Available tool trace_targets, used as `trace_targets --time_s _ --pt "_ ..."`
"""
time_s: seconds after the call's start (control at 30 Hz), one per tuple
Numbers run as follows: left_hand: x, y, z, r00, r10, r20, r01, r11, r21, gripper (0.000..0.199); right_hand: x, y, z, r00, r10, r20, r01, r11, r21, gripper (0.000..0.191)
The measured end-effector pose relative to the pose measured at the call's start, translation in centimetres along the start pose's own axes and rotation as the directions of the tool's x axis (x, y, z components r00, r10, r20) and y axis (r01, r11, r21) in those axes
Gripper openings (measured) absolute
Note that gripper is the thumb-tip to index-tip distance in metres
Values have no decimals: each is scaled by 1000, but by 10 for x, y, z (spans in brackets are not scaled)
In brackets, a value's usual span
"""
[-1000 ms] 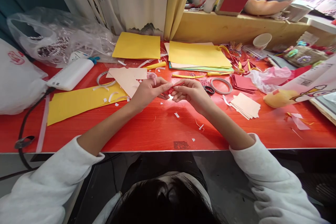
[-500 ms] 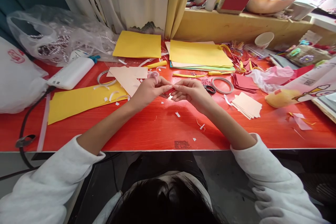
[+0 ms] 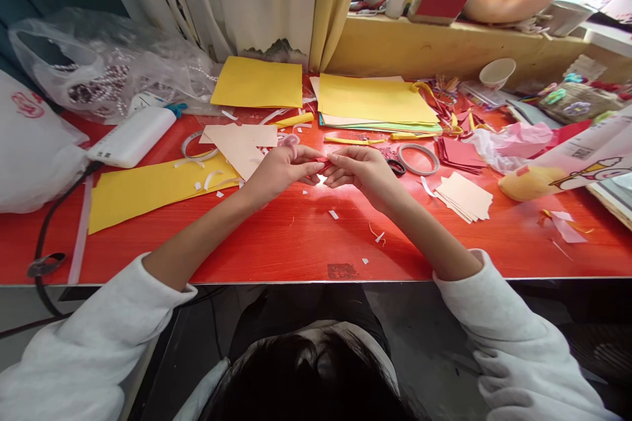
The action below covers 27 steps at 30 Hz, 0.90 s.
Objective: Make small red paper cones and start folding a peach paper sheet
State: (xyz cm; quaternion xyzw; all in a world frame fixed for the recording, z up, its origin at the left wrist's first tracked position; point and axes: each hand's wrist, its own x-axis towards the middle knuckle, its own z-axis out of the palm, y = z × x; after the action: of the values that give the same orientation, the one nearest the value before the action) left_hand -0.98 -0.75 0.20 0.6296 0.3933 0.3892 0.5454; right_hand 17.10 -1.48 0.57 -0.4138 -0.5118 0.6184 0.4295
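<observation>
Between my fingertips is a small piece of red paper point(image 3: 323, 160), mostly hidden by the fingers. My left hand point(image 3: 285, 166) pinches it from one side, thumb on top. From the other side my right hand point(image 3: 363, 170) grips it between thumb and fingers. Both hands hover over the red table point(image 3: 276, 237), fingertips nearly meeting. Just behind my left hand is a pink round object point(image 3: 289, 140), partly covered. Beside my right hand lie a black ring-shaped handle point(image 3: 395, 168) and a roll of tape point(image 3: 418, 159).
Yellow sheets point(image 3: 375, 102) lie at the back, another long yellow sheet point(image 3: 148, 197) at left. Pale pink squares point(image 3: 464, 197) and red paper squares point(image 3: 460, 155) are at right. A white power strip point(image 3: 133, 138) and plastic bags point(image 3: 34, 151) stand at left. Paper scraps dot the table.
My fingers have shifted slightly, and more of the red paper shows between them. The hands stay in nearly the same place.
</observation>
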Motion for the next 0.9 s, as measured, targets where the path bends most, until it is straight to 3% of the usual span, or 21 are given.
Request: trace_targets --time_s 0.43,0.7,0.9 --pt "-1 0 6 994 -19 -112 24 999 37 19 -2 3 4 999 -51 -16 50 996 -72 16" --pt "-2 -4 7 992 -25 -120 32 998 51 16 -2 3 5 999 -42 -18 40 995 -87 17" --pt "-6 -5 8 990 86 -115 -54 965 258 19 -2 3 5 999 -33 -21 31 994 -106 19"
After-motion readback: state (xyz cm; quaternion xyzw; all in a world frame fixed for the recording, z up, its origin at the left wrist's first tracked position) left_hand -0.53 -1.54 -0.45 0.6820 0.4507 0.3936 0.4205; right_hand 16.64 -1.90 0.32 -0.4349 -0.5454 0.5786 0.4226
